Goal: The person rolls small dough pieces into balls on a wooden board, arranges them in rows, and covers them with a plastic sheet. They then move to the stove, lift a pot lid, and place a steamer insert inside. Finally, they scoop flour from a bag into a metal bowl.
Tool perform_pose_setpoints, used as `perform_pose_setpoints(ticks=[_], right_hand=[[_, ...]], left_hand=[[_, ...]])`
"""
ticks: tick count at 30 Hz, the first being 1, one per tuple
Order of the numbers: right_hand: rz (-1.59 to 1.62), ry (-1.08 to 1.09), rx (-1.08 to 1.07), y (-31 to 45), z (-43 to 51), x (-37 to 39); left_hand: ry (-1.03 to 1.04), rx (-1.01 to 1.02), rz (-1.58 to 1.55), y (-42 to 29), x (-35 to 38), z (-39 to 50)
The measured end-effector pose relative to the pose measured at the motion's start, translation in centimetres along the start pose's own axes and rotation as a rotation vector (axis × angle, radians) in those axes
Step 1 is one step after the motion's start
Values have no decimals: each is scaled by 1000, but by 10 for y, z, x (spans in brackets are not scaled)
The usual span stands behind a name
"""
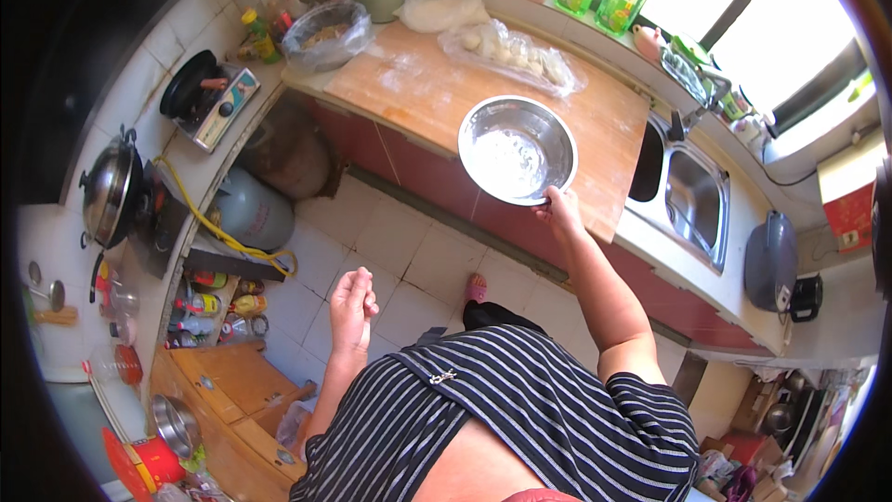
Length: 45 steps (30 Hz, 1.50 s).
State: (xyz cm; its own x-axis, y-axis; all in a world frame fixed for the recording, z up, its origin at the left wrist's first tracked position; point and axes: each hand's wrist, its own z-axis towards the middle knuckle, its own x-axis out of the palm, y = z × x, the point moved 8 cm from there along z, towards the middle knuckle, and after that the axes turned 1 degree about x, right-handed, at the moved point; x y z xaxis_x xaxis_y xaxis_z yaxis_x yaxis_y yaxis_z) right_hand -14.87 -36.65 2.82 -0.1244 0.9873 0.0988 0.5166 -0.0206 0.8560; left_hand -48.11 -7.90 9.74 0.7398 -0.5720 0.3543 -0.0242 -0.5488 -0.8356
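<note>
My right hand [557,208] grips the near rim of a round stainless steel bowl [519,150], which has a little white flour-like residue or glare inside. The bowl is over the front edge of a large wooden board [425,80] dusted with white powder. Behind the bowl, several pale dough pieces [516,52] lie under clear plastic film on the board. My left hand [354,300] hovers over the floor in front of my body, its fingers curled together; whether something small is between them cannot be seen.
To the right is a double steel sink [693,188] with a faucet [697,101]. A plastic-lined bowl [326,35] stands at the board's left end. Further left are a portable stove [226,108], a wok [111,188] and a gas cylinder [254,209] below. Green soap bottles [620,3] line the windowsill.
</note>
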Motion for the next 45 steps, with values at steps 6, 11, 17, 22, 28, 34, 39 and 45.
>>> perform_pose_setpoints(ticks=[6, 11, 17, 22, 28, 34, 39, 45], right_hand=[[-26, -15, 47, 19, 68, 3], [-48, -28, 21, 24, 102, 6], [-386, -171, 40, 79, 109, -6], [-903, -533, -790, 272, 143, 5], [-1266, -800, -1279, 495, 211, 175], [-1610, -1040, -1046, 567, 329, 174], [-1578, -853, -666, 572, 377, 159], [-1643, -802, -760, 578, 393, 170]], left_hand=[[97, -2, 52, -20, 88, 86], [147, -57, 69, -25, 122, 157], [231, -119, 86, -40, 145, 259], [330, -171, 125, -64, 160, 356], [422, -90, 378, -113, 185, 450], [418, 101, 400, -127, 245, 562], [329, 547, 634, -150, 293, 626], [375, 554, 597, -151, 324, 613]])
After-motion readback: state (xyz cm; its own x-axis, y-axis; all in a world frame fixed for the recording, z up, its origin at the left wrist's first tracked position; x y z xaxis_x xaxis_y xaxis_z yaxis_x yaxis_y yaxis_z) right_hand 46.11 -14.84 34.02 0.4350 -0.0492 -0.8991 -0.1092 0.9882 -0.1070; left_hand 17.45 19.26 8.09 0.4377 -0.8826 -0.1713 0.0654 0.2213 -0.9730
